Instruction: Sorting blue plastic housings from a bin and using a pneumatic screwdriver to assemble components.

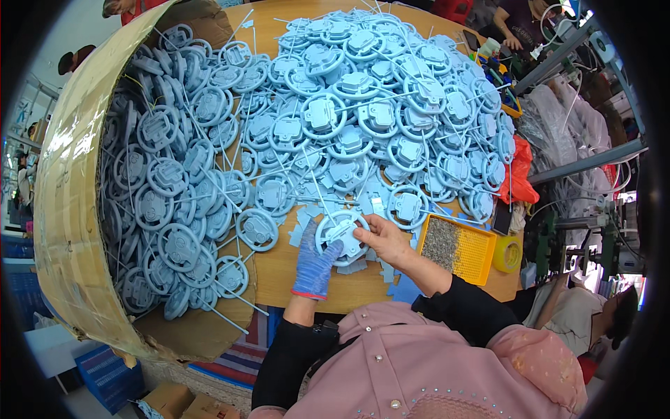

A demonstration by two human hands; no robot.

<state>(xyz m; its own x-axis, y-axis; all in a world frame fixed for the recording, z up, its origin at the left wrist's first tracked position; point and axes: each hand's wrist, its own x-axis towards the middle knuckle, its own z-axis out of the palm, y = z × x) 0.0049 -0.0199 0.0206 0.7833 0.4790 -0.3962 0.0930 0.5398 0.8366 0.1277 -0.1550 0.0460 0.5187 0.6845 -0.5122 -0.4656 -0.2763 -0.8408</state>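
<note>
My gloved left hand [314, 269] grips a blue ring-shaped part [340, 230] at the counter [279, 276]; opposite, my bare right hand [384, 239] grasps it too. I'm probably working its middle, which next calls for a steady left hold.

Ring pile [377, 117] behind tray [479, 260], perhaps touching

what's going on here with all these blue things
A person at a wooden table has both hands on one light-blue ring-shaped part. The gloved left hand holds it from the left, while the bare right hand has its fingers at the right side. Many similar parts lie heaped beyond, and more fill a cardboard box on the left. To the right sits a yellow tray with small grey pieces.
</note>
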